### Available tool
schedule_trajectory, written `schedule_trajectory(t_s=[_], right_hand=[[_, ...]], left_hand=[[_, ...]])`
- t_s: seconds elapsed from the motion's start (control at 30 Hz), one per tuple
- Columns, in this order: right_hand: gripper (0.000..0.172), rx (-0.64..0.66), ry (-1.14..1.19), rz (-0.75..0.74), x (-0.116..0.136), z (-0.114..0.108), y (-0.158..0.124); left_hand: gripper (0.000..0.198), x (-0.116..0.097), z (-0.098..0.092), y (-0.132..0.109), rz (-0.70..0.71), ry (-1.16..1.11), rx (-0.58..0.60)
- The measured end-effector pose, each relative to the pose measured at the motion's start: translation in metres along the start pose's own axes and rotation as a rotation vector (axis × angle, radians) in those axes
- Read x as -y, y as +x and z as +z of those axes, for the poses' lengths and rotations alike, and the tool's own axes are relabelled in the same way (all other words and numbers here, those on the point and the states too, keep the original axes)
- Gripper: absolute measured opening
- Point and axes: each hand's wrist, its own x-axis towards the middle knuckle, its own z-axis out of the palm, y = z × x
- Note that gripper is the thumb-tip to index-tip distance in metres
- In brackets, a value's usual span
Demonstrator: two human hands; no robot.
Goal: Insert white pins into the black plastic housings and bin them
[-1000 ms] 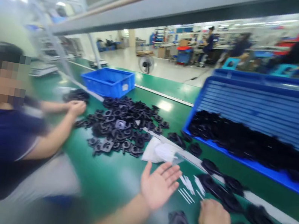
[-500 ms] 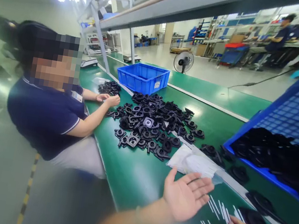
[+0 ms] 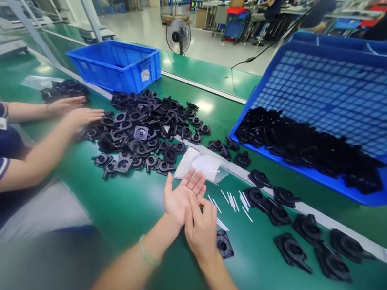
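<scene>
My left hand (image 3: pixel 179 199) is open with its palm up and its fingers stretched out. Against that palm rest the closed fingertips of my right hand (image 3: pixel 203 228); whatever they may pinch is too small or hidden to make out. Just right of both hands, thin white sticks (image 3: pixel 232 201) lie scattered on the green table (image 3: pixel 139 205). A clear plastic bag (image 3: pixel 200 163) with white contents lies just beyond my left fingers. One black plastic part (image 3: pixel 224 244) with a round centre sits beside my right wrist.
A heap of black parts (image 3: pixel 143 132) covers the table's middle left. More fill a tipped blue crate (image 3: pixel 307 174), and several lie loose at right (image 3: pixel 294 251). A blue bin (image 3: pixel 117 70) stands behind the heap. A co-worker's hands (image 3: pixel 76 113) are at the heap's left edge.
My right hand has moved left from the white sticks to my left palm. The view has swung right and down. The co-worker's hands have moved apart from their close hold and reach toward the heap.
</scene>
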Motion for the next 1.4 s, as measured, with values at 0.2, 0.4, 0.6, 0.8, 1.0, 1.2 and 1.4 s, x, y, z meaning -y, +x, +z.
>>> schedule_trajectory(t_s=[0.2,0.4,0.6,0.8,1.0,1.2,1.4], right_hand=[[0.039,0.021,-0.015,-0.009,0.0,-0.001,-0.002],[0.039,0.021,-0.041,0.015,0.003,-0.004,-0.002],[0.04,0.068,-0.097,0.02,0.006,-0.007,0.0],[0.045,0.197,-0.204,0.058,0.007,-0.013,0.007],[0.048,0.31,-0.213,0.1,0.008,-0.023,0.016],[0.038,0.3,-0.213,0.068,0.008,-0.031,0.018],[0.029,0.195,-0.163,0.063,0.003,-0.043,0.016]], left_hand=[[0.064,0.002,0.001,-0.002,-0.005,0.011,-0.025],[0.065,0.002,0.003,-0.002,-0.007,0.025,0.022],[0.067,0.002,0.004,-0.003,-0.045,0.06,0.068],[0.067,0.006,0.006,-0.004,-0.067,0.125,0.076],[0.063,0.009,0.009,-0.004,-0.071,0.197,0.034],[0.063,0.005,0.009,-0.004,-0.088,0.15,-0.001],[0.062,0.0,0.009,-0.003,-0.061,0.101,-0.004]])
